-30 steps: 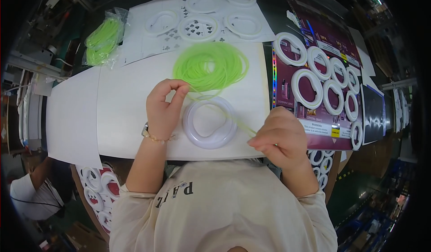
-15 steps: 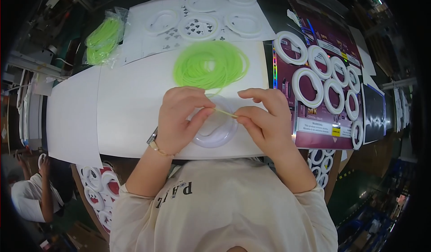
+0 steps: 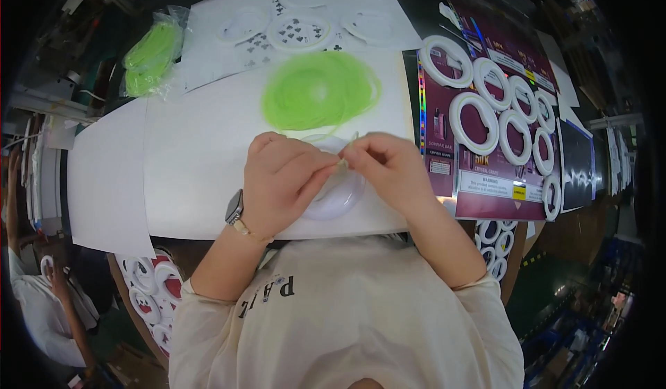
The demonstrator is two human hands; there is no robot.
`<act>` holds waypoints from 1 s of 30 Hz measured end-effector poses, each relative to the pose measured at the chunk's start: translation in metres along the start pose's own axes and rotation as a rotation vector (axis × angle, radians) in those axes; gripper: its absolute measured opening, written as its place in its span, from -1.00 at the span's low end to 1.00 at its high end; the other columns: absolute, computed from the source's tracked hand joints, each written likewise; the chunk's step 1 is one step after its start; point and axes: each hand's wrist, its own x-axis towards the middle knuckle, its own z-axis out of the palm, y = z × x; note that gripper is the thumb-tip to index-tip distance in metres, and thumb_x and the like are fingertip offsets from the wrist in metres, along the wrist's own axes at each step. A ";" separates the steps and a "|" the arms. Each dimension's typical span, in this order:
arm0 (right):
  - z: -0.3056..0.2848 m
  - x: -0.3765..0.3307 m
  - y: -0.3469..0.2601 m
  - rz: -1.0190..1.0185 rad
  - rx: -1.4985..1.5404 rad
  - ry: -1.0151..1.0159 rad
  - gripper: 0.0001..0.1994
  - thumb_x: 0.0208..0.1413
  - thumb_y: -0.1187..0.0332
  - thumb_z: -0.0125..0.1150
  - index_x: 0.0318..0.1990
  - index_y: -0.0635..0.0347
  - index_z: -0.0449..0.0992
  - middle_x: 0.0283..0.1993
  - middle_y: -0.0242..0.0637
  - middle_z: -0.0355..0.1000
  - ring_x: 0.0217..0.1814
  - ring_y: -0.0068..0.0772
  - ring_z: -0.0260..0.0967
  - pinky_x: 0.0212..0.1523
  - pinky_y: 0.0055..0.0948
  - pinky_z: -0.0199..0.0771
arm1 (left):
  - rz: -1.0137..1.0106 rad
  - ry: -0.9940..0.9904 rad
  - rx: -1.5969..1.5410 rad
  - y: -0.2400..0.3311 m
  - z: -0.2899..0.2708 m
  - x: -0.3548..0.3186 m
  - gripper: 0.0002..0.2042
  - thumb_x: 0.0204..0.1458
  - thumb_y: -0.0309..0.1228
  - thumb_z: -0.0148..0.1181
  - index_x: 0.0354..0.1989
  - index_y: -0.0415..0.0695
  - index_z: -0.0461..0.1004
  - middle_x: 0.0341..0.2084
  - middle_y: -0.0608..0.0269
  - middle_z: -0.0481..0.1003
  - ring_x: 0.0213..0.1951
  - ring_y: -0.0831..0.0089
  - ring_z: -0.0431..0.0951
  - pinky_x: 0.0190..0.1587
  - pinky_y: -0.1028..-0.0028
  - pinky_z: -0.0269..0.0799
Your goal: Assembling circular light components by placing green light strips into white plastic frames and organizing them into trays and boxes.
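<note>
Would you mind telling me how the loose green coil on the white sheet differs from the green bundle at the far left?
The loose green coil lies bare and spread in a wide, flat loop; the green bundle sits inside a clear bag, bunched narrow. The coil lies just beyond both hands, the bundle far off at the table's edge. Both share the same bright lime colour.
</note>
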 end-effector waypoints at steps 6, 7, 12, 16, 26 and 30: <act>-0.002 -0.007 -0.007 0.090 0.049 -0.099 -0.86 -0.03 0.41 0.33 -0.49 0.26 0.49 -0.54 -0.52 0.33 -0.50 -0.79 0.18 -0.50 -0.69 0.14 | 0.205 -0.045 0.173 -0.001 -0.014 -0.005 -0.88 -0.18 -0.41 0.28 -0.42 0.06 0.53 -0.49 0.46 0.47 -0.42 0.44 0.46 -0.17 0.36 0.24; -0.002 -0.009 -0.006 0.078 -0.025 -0.120 -0.85 -0.05 0.41 0.34 -0.49 0.25 0.49 -0.55 -0.52 0.31 -0.50 -0.77 0.17 -0.51 -0.67 0.14 | 0.199 -0.048 0.173 -0.001 -0.013 -0.010 -0.88 -0.18 -0.41 0.28 -0.42 0.06 0.53 -0.49 0.46 0.47 -0.42 0.44 0.46 -0.17 0.36 0.24; 0.006 -0.023 0.034 0.075 -0.274 -0.187 -0.84 -0.14 0.40 0.36 -0.51 0.21 0.47 -0.56 -0.43 0.35 -0.53 -0.56 0.25 -0.51 -0.54 0.22 | 0.112 -0.317 0.092 0.000 0.013 -0.041 -0.88 -0.18 -0.38 0.34 -0.46 0.02 0.51 -0.56 0.45 0.43 -0.48 0.41 0.44 -0.33 0.40 0.31; 0.014 -0.030 0.035 -0.022 -0.399 -0.177 -0.83 -0.16 0.39 0.37 -0.51 0.16 0.44 -0.52 -0.35 0.38 -0.50 -0.35 0.32 -0.48 -0.41 0.32 | 0.055 -0.322 0.063 0.001 0.017 -0.051 -0.87 -0.19 -0.38 0.34 -0.46 0.01 0.51 -0.59 0.42 0.40 -0.50 0.38 0.42 -0.39 0.40 0.31; 0.010 -0.038 0.048 -0.170 -0.552 -0.100 -0.78 -0.17 0.36 0.39 -0.35 0.10 0.48 -0.45 -0.36 0.37 -0.37 -0.32 0.36 -0.37 -0.38 0.36 | 0.013 -0.378 0.034 0.004 0.019 -0.052 -0.64 -0.24 -0.26 0.36 -0.17 0.08 0.51 -0.30 0.44 0.45 -0.27 0.43 0.46 -0.17 0.35 0.27; 0.005 -0.035 0.045 -0.017 -0.529 0.004 -0.53 -0.12 0.31 0.37 0.01 0.02 0.39 -0.41 -0.38 0.39 -0.30 -0.28 0.36 -0.31 -0.35 0.36 | -0.011 -0.428 0.043 0.006 0.022 -0.059 -0.57 -0.26 -0.25 0.34 -0.09 0.19 0.54 -0.28 0.44 0.45 -0.24 0.42 0.47 -0.12 0.37 0.27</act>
